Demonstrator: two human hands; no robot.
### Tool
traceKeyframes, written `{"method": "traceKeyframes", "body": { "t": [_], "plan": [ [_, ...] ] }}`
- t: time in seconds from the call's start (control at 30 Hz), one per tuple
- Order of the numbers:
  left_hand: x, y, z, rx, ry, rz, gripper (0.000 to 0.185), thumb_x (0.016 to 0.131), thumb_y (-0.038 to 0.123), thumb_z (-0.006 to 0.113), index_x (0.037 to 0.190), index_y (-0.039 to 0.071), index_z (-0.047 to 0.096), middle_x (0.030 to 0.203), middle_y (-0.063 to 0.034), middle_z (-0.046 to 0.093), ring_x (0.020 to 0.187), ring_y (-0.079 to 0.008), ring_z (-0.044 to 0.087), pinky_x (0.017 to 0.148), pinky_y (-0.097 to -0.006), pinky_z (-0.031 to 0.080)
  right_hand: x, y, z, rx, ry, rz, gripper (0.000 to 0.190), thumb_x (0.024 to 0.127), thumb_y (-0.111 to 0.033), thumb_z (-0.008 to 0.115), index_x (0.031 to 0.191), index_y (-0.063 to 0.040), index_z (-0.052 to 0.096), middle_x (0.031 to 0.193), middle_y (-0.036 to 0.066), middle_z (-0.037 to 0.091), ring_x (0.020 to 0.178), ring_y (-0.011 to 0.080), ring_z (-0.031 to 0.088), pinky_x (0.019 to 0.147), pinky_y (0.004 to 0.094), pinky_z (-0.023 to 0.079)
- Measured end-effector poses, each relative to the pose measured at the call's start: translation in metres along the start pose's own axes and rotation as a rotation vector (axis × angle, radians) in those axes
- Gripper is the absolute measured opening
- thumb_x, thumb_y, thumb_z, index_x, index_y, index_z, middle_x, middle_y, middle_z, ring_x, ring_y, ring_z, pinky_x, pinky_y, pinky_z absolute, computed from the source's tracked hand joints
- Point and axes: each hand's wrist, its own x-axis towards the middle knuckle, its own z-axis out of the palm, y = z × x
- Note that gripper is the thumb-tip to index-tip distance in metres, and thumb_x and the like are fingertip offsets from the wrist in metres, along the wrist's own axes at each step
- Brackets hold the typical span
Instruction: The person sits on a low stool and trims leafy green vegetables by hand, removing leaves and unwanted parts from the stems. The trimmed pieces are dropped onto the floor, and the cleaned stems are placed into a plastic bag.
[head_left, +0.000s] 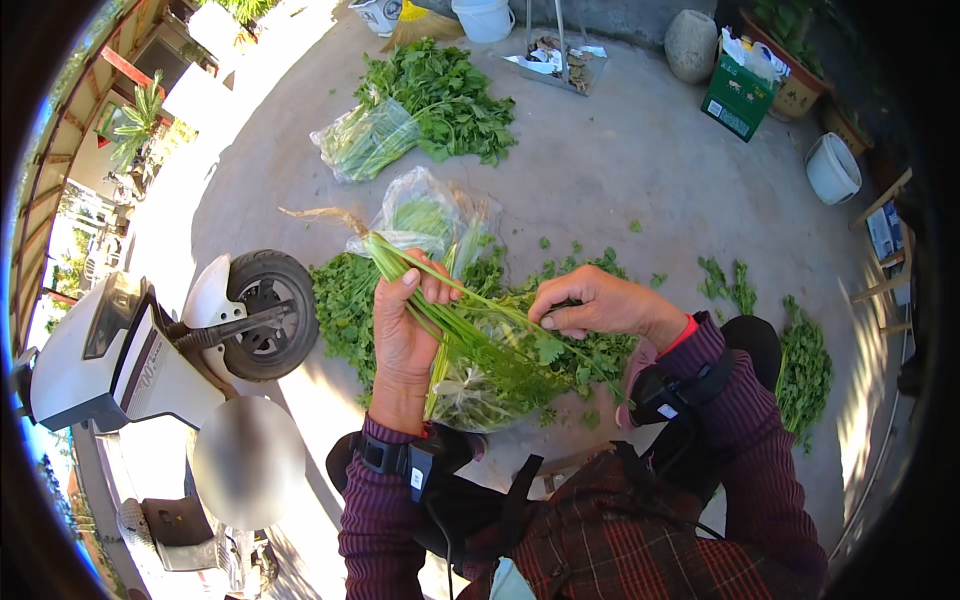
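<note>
My left hand (401, 322) is closed around a bunch of long green leafy stalks (465, 334), which look like coriander or celery. Their pale root end points up and to the left, and the feathery leaves hang towards my lap. Between the thumb and fingers of my right hand (592, 300) is a thin stem at the side of this bunch. Under both hands lies a heap of loose greens (349, 300). A clear plastic bag of stalks (424, 214) rests just beyond my left hand. Another clear bag (476, 405) lies below the held leaves, its contents partly hidden.
Farther off are a leafy green pile (457, 97) and a bagged bundle (367, 139). A scooter's front wheel (271, 315) stands at left. More greens (804, 375) lie at right. A metal dustpan (581, 75), green carton (739, 97) and white bucket (832, 169) stand around the concrete floor.
</note>
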Motion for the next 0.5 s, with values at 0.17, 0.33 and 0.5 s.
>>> {"method": "traceKeyframes", "body": {
  "t": [0.17, 0.33, 0.5],
  "plan": [
    [-0.002, 0.001, 0.008, -0.027, -0.009, -0.045, 0.015, 0.082, 0.01, 0.06, 0.094, 0.003, 0.052, 0.063, -0.0016, 0.044, 0.062, -0.0137, 0.044, 0.063, -0.0312, 0.041, 0.006, 0.018, 0.006, -0.301, 0.13, -0.22, 0.015, 0.081, -0.003, 0.051, 0.089, -0.003, 0.064, 0.068, -0.002, 0.055, 0.06, 0.0059, 0.046, 0.055, 0.0212, 0.038],
    [-0.001, 0.006, 0.001, -0.013, -0.009, 0.002, 0.012, 0.085, 0.009, 0.057, 0.094, 0.005, 0.05, 0.065, 0.0008, 0.04, 0.061, -0.0113, 0.039, 0.06, -0.0278, 0.038, 0.007, 0.013, 0.005, 0.097, 0.139, 0.029, 0.017, 0.087, -0.013, 0.055, 0.097, -0.005, 0.066, 0.072, -0.003, 0.054, 0.063, 0.0072, 0.045, 0.057, 0.0227, 0.038],
    [-0.002, 0.003, 0.006, 0.008, 0.007, -0.007, 0.012, 0.086, 0.009, 0.057, 0.094, 0.005, 0.049, 0.065, 0.0013, 0.038, 0.061, -0.0106, 0.037, 0.059, -0.0261, 0.036, 0.011, 0.02, 0.02, -0.124, 0.088, -0.122, 0.029, 0.083, -0.025, 0.068, 0.106, -0.006, 0.066, 0.069, -0.002, 0.047, 0.069, 0.0094, 0.048, 0.066, 0.0268, 0.042]
  ]
}}
